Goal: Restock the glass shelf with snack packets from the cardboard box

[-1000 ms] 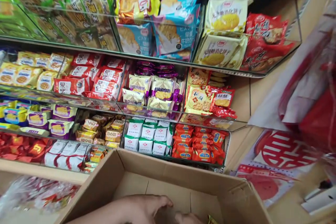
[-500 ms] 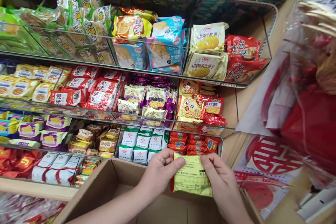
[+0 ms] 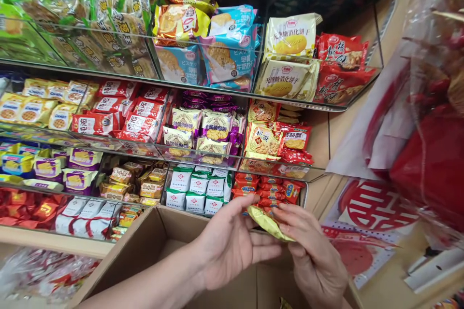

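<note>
A yellow-gold snack packet (image 3: 267,223) is tilted almost edge-on above the cardboard box (image 3: 125,256). My right hand (image 3: 314,246) grips it between thumb and fingers from the right. Palm turned up, my left hand (image 3: 232,244) is open beside and below the packet, its fingers stretched beneath. Whether those fingers touch the packet I cannot tell. Behind the hands, on the lowest shelf tier, are red-orange packets (image 3: 246,183) and white-and-green packets (image 3: 197,184). Yellow-and-red peach-crisp packets (image 3: 264,137) stand one tier higher.
Clear shelf fronts (image 3: 203,88) run across several tiers of snack packets. At the right hang plastic-wrapped red goods (image 3: 431,169) and a red paper-cut decoration (image 3: 377,207). A bag of wrapped sweets (image 3: 47,273) lies lower left. A small gold piece (image 3: 285,303) shows inside the box.
The packet has turned from its flat printed back to nearly edge-on. My left hand has let go and opened underneath, while my right hand keeps hold. The view has shifted slightly.
</note>
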Motion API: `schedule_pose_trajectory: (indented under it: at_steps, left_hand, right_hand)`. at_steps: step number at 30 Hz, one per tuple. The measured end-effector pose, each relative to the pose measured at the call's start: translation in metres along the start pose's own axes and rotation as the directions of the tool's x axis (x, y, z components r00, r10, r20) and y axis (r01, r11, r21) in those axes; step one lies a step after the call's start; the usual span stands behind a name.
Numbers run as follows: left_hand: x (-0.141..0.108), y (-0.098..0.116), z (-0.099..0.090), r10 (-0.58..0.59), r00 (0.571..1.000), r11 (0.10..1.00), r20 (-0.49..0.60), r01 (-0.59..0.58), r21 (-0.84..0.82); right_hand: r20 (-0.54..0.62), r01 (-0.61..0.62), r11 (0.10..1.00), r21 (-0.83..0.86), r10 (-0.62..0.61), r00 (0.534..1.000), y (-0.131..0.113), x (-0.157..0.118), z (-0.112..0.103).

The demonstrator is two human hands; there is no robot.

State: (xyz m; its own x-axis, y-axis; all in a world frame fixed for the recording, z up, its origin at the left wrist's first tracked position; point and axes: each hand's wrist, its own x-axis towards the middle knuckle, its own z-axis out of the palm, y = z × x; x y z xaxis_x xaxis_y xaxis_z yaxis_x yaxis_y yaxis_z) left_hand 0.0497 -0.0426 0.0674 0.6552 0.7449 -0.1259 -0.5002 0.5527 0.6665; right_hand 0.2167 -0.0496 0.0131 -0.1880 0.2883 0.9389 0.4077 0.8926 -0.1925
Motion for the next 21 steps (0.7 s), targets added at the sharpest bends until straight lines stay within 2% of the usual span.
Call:
schedule_pose_trajectory:
  at_steps: [2,3,4,5,7,8,9,10,11,13,15,16,18,20,21]
  left_hand:
    - [0.0,0.001,0.0,0.141,0.99,0.986,-0.009,-0.141,-0.09]
    - [0.001,0.001,-0.001,0.203,0.979,0.975,-0.034,-0.205,-0.09]
    - [0.002,0.001,-0.003,0.246,0.968,0.966,-0.05,-0.249,-0.064]
    - [0.003,0.0,-0.004,0.276,0.96,0.96,-0.053,-0.277,-0.027]
    - [0.005,-0.001,-0.007,0.317,0.947,0.947,-0.04,-0.315,0.056]
    - [0.007,-0.001,-0.009,0.332,0.943,0.94,-0.028,-0.328,0.093]
    - [0.008,-0.002,-0.011,0.341,0.94,0.933,-0.005,-0.337,0.127]
    - [0.01,-0.003,-0.014,0.352,0.936,0.923,0.027,-0.352,0.156]
    - [0.011,-0.004,-0.016,0.361,0.93,0.911,0.067,-0.367,0.188]
    - [0.012,-0.006,-0.023,0.374,0.914,0.874,0.156,-0.403,0.272]
    - [0.01,-0.006,-0.03,0.377,0.897,0.816,0.23,-0.439,0.376]
    - [0.008,-0.005,-0.033,0.38,0.888,0.78,0.258,-0.458,0.427]
    - [0.002,-0.001,-0.038,0.398,0.866,0.675,0.303,-0.5,0.542]
    - [-0.004,0.005,-0.042,0.45,0.837,0.507,0.312,-0.527,0.682]
    - [-0.007,0.008,-0.044,0.482,0.819,0.41,0.311,-0.524,0.746]
  right_hand:
    - [0.034,-0.065,0.998,-0.005,0.065,0.997,0.0,-0.004,0.001]
    - [0.011,-0.162,0.987,0.02,0.161,0.987,-0.001,-0.006,0.002]
    - [-0.027,-0.29,0.954,0.08,0.293,0.956,-0.002,-0.008,0.005]
    - [-0.063,-0.43,0.885,0.179,0.446,0.893,-0.003,-0.009,0.008]
    - [-0.036,-0.638,0.641,0.427,0.717,0.696,-0.005,-0.008,0.015]
    - [0.022,-0.682,0.51,0.524,0.793,0.609,-0.006,-0.006,0.017]
    - [0.085,-0.699,0.404,0.591,0.83,0.551,-0.007,-0.003,0.019]
    - [0.141,-0.703,0.33,0.63,0.842,0.521,-0.008,-0.001,0.02]
    - [0.181,-0.706,0.29,0.646,0.84,0.511,-0.009,0.001,0.021]
    - [0.225,-0.716,0.281,0.639,0.822,0.523,-0.01,0.004,0.021]
    - [0.255,-0.737,0.321,0.594,0.794,0.552,-0.009,0.004,0.019]
    - [0.247,-0.736,0.369,0.568,0.776,0.58,-0.008,0.005,0.016]
    - [0.129,-0.699,0.519,0.492,0.75,0.648,-0.004,0.011,0.006]
    - [-0.127,-0.621,0.708,0.336,0.687,0.715,0.003,0.024,-0.009]
    - [-0.277,-0.571,0.797,0.199,0.604,0.747,0.009,0.034,-0.018]
